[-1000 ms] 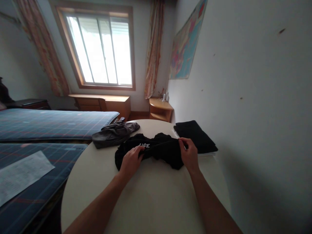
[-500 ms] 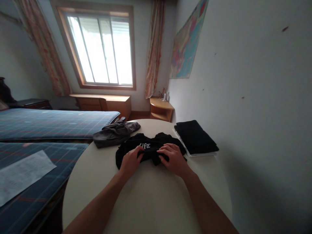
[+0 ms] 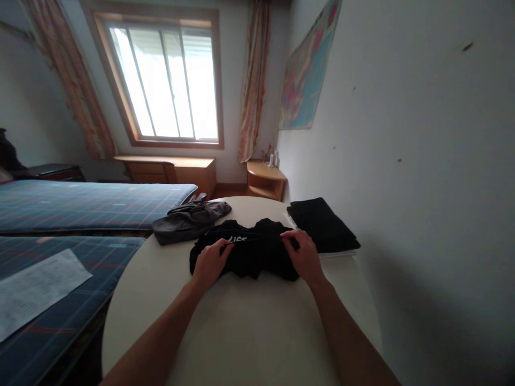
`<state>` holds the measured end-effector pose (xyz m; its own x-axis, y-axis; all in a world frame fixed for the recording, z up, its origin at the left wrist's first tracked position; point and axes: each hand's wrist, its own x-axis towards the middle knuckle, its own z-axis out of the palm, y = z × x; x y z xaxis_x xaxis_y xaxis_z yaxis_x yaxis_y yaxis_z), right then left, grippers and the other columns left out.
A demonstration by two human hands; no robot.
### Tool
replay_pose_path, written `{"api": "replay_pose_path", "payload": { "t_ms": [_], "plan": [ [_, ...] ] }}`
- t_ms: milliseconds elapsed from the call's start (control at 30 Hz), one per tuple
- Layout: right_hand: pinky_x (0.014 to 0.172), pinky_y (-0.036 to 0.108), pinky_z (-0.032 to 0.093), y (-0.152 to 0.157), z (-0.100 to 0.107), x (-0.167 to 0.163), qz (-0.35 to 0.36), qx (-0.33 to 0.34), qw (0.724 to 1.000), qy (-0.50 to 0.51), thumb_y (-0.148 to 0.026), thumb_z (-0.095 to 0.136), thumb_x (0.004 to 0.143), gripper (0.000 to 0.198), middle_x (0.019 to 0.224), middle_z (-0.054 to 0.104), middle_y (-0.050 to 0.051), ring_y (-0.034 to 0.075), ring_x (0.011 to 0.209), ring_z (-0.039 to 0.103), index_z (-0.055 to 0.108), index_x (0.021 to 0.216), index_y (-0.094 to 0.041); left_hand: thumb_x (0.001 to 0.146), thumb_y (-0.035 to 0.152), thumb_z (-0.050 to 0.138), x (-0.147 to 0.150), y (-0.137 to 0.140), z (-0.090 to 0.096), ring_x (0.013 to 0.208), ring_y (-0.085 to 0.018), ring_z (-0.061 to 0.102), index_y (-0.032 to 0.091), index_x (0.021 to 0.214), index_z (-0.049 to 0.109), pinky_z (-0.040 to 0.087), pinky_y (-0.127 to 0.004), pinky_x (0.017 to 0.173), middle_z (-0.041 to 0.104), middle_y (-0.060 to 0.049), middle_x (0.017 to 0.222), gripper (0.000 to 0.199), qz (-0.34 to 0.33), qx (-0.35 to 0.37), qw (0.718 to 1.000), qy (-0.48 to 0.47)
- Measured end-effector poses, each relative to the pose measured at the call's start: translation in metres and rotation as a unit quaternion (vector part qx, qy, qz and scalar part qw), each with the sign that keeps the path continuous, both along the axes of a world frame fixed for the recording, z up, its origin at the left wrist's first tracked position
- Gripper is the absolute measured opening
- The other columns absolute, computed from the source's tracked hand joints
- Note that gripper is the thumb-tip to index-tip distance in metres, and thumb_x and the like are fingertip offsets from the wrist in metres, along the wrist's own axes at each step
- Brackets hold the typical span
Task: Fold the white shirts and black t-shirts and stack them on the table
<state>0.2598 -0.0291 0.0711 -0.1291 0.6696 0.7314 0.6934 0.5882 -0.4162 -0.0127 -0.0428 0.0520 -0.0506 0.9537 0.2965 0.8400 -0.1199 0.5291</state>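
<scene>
A black garment (image 3: 253, 257) with white lettering lies bunched on the round white table (image 3: 249, 327); it looks like a T-shirt. My left hand (image 3: 211, 261) pinches its edge just below the lettering. On the right side, my right hand (image 3: 303, 254) pinches the same raised edge, thumb and fingers together. Between the two hands the cloth is stretched in a line that partly covers the letters. Beyond my right hand sits a folded stack of black clothing (image 3: 324, 225) with a white layer beneath. A crumpled dark grey garment (image 3: 187, 222) lies beyond my left hand.
Left of the table are beds with blue plaid mattresses (image 3: 92, 206); a sheet of paper (image 3: 40, 289) lies on the nearer one. The white wall (image 3: 422, 214) runs close along the right. A low wooden desk (image 3: 193, 169) and a corner shelf (image 3: 265, 171) stand by the window.
My right hand has moved right and slightly up, and the hands are farther apart. The black garment's edge is now lifted and stretched between them, covering more of the lettering.
</scene>
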Motion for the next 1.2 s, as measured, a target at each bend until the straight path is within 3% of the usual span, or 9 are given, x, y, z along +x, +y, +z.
{"api": "replay_pose_path", "payload": {
  "t_ms": [100,200,367,500,633,800,1000,1200],
  "plan": [
    [0.086,0.041,0.047,0.005,-0.003,0.007,-0.018,-0.013,0.999,0.037,-0.028,0.053,0.091,0.012,0.092,0.067,0.006,0.023,0.091,0.061,0.063,0.093,-0.022,0.098,0.044,0.047,-0.002,0.002,0.0,0.085,-0.021,0.068,0.025,0.091,0.067,0.04,-0.026,0.07,0.073,-0.003,0.084,0.029,0.007,-0.005,1.0,0.01],
    [0.092,0.042,0.047,0.006,-0.006,0.006,0.03,-0.022,0.999,0.016,-0.022,0.054,0.088,0.012,0.099,0.066,0.006,0.023,0.099,0.06,0.064,0.095,-0.023,0.098,0.045,0.045,0.0,0.002,-0.003,0.082,-0.021,0.068,0.024,0.088,0.067,0.038,-0.026,0.068,0.072,-0.003,0.08,0.032,0.002,-0.01,1.0,0.024],
    [0.104,0.045,0.041,-0.01,0.0,-0.007,0.14,-0.049,0.986,-0.07,-0.01,0.056,0.078,0.041,0.123,0.06,0.006,0.023,0.117,0.053,0.062,0.115,-0.027,0.099,0.044,0.044,0.001,0.002,-0.007,0.08,-0.02,0.067,0.024,0.088,0.066,0.037,-0.025,0.068,0.071,-0.003,0.079,0.032,-0.001,-0.014,0.999,0.031],
    [0.1,0.046,0.042,-0.021,0.005,-0.016,0.178,-0.087,0.973,-0.122,-0.023,0.071,0.076,0.022,0.118,0.061,0.006,0.024,0.113,0.054,0.068,0.097,-0.026,0.1,0.044,0.042,-0.001,0.004,-0.009,0.08,-0.02,0.067,0.024,0.086,0.065,0.036,-0.025,0.068,0.071,-0.003,0.079,0.033,0.0,-0.022,0.999,0.026],
    [0.101,0.047,0.04,-0.02,0.001,-0.018,0.191,-0.098,0.964,-0.159,-0.036,0.083,0.067,0.034,0.118,0.061,0.006,0.027,0.116,0.052,0.068,0.096,-0.027,0.1,0.044,0.04,-0.001,0.005,-0.01,0.08,-0.02,0.067,0.024,0.084,0.064,0.037,-0.026,0.068,0.071,-0.003,0.079,0.036,0.004,-0.03,0.999,0.022],
    [0.099,0.045,0.042,-0.016,-0.004,-0.015,0.187,-0.099,0.964,-0.159,-0.028,0.082,0.067,0.022,0.11,0.063,0.005,0.025,0.111,0.054,0.07,0.085,-0.026,0.101,0.043,0.038,-0.002,0.006,-0.012,0.083,-0.021,0.067,0.024,0.08,0.063,0.037,-0.026,0.068,0.07,-0.004,0.078,0.038,0.01,-0.029,0.999,0.03],
    [0.098,0.044,0.043,-0.013,-0.006,-0.013,0.187,-0.114,0.962,-0.163,-0.028,0.086,0.062,0.026,0.109,0.063,0.005,0.025,0.111,0.054,0.07,0.083,-0.025,0.101,0.042,0.038,-0.003,0.008,-0.012,0.083,-0.021,0.067,0.023,0.078,0.064,0.038,-0.026,0.069,0.072,-0.005,0.08,0.04,0.01,-0.025,0.999,0.019],
    [0.093,0.039,0.047,-0.008,-0.006,-0.009,0.196,-0.109,0.968,-0.114,-0.02,0.074,0.076,0.008,0.096,0.069,0.003,0.021,0.101,0.06,0.068,0.081,-0.023,0.101,0.04,0.037,-0.001,0.007,-0.009,0.079,-0.021,0.067,0.022,0.077,0.065,0.039,-0.027,0.068,0.072,-0.005,0.078,0.041,0.02,-0.029,0.999,0.022]
  ]
}}
